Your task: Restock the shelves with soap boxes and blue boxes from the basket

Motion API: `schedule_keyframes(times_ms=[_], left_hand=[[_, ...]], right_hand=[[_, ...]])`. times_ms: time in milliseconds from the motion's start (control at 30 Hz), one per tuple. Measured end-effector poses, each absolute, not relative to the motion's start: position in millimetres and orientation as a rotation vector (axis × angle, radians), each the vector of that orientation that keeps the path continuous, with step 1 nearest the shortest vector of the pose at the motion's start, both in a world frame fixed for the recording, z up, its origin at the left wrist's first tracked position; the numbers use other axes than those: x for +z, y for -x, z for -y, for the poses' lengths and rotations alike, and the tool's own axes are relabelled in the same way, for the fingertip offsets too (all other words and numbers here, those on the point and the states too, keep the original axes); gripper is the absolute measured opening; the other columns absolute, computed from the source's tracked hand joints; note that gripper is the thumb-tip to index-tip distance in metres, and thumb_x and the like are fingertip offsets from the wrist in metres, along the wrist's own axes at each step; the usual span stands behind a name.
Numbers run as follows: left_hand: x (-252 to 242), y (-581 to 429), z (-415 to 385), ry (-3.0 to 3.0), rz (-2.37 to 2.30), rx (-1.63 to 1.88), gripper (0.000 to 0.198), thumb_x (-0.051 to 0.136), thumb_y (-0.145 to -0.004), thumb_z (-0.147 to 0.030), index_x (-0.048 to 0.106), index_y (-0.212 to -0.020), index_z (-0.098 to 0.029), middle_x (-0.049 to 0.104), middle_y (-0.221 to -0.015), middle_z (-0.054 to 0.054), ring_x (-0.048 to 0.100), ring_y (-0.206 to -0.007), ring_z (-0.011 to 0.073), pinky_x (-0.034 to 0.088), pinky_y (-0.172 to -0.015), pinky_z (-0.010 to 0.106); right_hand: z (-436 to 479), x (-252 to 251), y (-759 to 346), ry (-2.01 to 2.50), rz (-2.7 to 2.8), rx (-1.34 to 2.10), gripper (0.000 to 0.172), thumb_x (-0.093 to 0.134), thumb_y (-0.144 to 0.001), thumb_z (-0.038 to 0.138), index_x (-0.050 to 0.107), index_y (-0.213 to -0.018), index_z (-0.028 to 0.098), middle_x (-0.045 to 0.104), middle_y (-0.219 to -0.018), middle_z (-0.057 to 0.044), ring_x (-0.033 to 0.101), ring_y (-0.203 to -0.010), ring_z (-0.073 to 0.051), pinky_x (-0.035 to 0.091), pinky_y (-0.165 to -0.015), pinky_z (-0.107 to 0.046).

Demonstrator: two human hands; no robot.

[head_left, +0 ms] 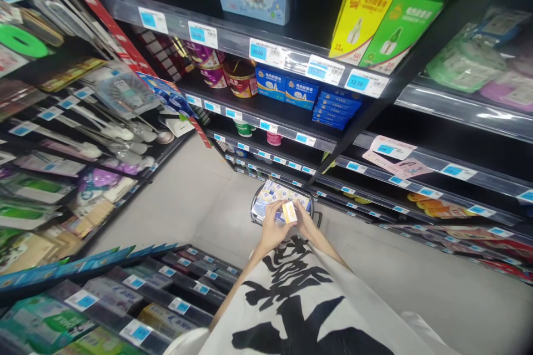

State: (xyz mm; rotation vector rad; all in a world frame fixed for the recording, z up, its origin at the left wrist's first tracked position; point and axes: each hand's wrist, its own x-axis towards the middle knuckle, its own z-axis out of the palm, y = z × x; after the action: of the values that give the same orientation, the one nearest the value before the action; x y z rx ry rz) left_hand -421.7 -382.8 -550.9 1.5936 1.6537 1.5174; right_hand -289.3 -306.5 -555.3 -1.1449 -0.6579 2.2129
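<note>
Between both hands is a small white and yellow-orange box [289, 212], held low in front of my body. My left hand [272, 224] has its fingers closed on the box from the left. On the other side my right hand [303, 216] grips it too, with its fingertips partly hidden. Just beyond and below the hands stands a dark-rimmed basket [252, 205]. Many small white, yellow and blue boxes [277, 191] fill it, packed close together.
Shelves [266, 105] ahead carry blue boxes [302, 93], purple tubs [214, 76], and a yellow box [362, 16] beside a green box [403, 28]. Kitchen utensils [108, 125] hang at the left. More shelving [166, 280] stands at the lower left. Grey floor [183, 199] runs between the racks.
</note>
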Motion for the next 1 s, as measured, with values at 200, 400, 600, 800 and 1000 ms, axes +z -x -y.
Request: schedule_keyframes(times_ms=[200, 400, 600, 800, 1000], left_hand=[[-562, 427, 383, -1.426, -1.658, 1.478, 0.071, 0.085, -0.084, -0.038, 0.054, -0.147, -0.024, 0.06, -0.144, 0.016, 0.057, -0.136, 0.0344, 0.055, -0.107, 0.05], [-569, 430, 384, -1.497, -1.692, 1.387, 0.069, 0.079, -0.085, -0.025, 0.052, -0.148, -0.024, 0.058, -0.144, 0.016, 0.057, -0.135, 0.0334, 0.052, -0.112, 0.054], [-570, 432, 383, -1.549, -1.732, 1.343, 0.068, 0.083, -0.082, -0.026, 0.057, -0.145, -0.023, 0.06, -0.14, 0.015, 0.057, -0.135, 0.0347, 0.049, -0.116, 0.056], [-560, 431, 388, -1.268, -1.509, 1.182, 0.088, 0.088, -0.079, -0.047, 0.05, -0.155, -0.024, 0.059, -0.15, 0.017, 0.058, -0.137, 0.0357, 0.046, -0.12, 0.057], [-554, 417, 397, -0.667, -0.92, 1.099, 0.092, 0.072, -0.08, -0.078, 0.058, -0.148, -0.018, 0.072, -0.133, 0.019, 0.066, -0.13, 0.0429, 0.05, -0.114, 0.065]], right_hand=[[297, -560, 283, 1.276, 0.767, 1.999, 0.053, 0.088, -0.071, 0.061, 0.075, -0.104, 0.021, 0.076, -0.106, -0.006, 0.068, -0.095, -0.023, 0.052, -0.074, -0.031], [295, -548, 274, 1.227, 0.844, 1.865, 0.046, 0.091, -0.069, 0.055, 0.074, -0.099, 0.024, 0.074, -0.1, -0.004, 0.067, -0.086, -0.021, 0.052, -0.073, -0.031], [296, -542, 273, 1.262, 0.799, 1.877, 0.048, 0.09, -0.067, 0.056, 0.074, -0.098, 0.023, 0.071, -0.091, -0.002, 0.061, -0.072, -0.017, 0.041, -0.055, -0.026], [292, -536, 268, 1.208, 0.608, 2.02, 0.047, 0.082, -0.072, 0.063, 0.07, -0.093, 0.022, 0.061, -0.071, 0.003, 0.027, -0.048, -0.007, 0.017, -0.045, -0.026], [288, -525, 259, 1.081, 0.917, 2.152, 0.039, 0.086, -0.075, 0.052, 0.078, -0.099, 0.023, 0.057, -0.064, 0.001, 0.026, -0.05, -0.008, 0.021, -0.049, -0.028]])
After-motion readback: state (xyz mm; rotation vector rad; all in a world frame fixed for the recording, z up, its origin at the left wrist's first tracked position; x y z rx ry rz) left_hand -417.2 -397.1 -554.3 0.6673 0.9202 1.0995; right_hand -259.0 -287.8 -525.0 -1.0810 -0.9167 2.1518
